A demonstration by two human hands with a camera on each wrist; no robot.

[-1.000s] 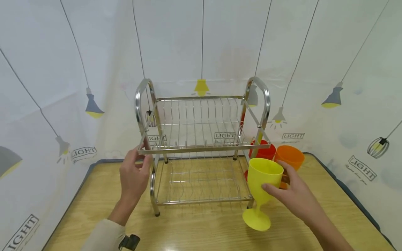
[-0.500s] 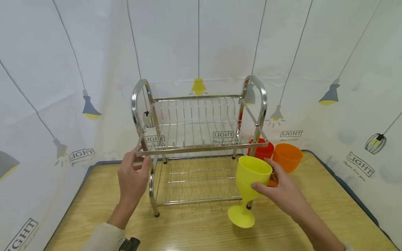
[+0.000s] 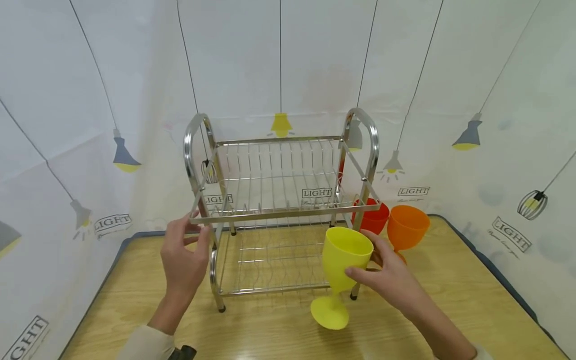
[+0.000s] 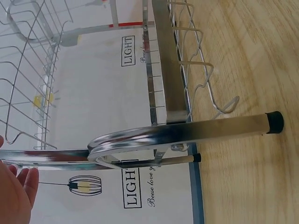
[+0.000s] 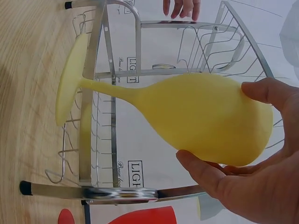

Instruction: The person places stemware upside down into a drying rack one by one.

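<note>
My right hand (image 3: 384,280) grips the bowl of a yellow plastic goblet (image 3: 346,255), thumb on one side and fingers on the other. The goblet is nearly upright, slightly tilted, its base in front of the rack's right end. In the right wrist view the goblet (image 5: 205,116) lies across the picture with its round foot at the left. A two-tier chrome dish rack (image 3: 279,216) stands on the table. At its upper left corner is my left hand (image 3: 184,260), fingers loosely bent by the side rail. The left wrist view shows only some fingers (image 4: 30,184) close to the rail.
A red cup (image 3: 375,220) and an orange goblet (image 3: 407,227) stand behind and right of the rack. The wooden table (image 3: 270,335) ends at a backdrop (image 3: 252,60) printed with hanging lamps.
My right hand has carried the yellow goblet leftward, from beside the rack's right end to in front of it. The left hand stays at the rack's left corner. The view has shifted slightly.
</note>
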